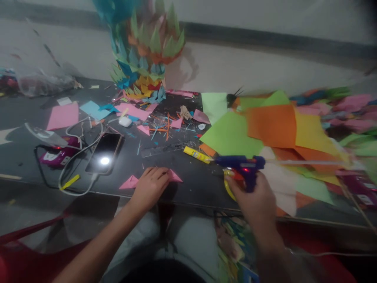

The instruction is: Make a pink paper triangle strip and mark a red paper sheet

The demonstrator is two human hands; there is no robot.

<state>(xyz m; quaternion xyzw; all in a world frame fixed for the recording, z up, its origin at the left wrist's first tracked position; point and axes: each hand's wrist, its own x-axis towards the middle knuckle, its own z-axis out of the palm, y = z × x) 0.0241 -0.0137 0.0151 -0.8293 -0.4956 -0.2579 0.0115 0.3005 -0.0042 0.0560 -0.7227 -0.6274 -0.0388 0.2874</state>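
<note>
My left hand [150, 186] lies on a folded pink paper piece [174, 176] near the front edge of the dark table [26, 157], fingers curled down on it. A second pink folded piece [129, 183] sits just to its left. My right hand [255, 198] is wrapped round the grip of a blue hot glue gun [240, 163], its nozzle pointing left toward a yellow glue tube [196, 154]. A red light glows on the gun's handle.
A tall sculpture of folded coloured paper [145, 51] stands at the back. Sheets of green, orange and yellow paper [265, 125] cover the right side. A phone [104, 153] with white cables, a ruler [165, 148] and paper scraps lie in the middle.
</note>
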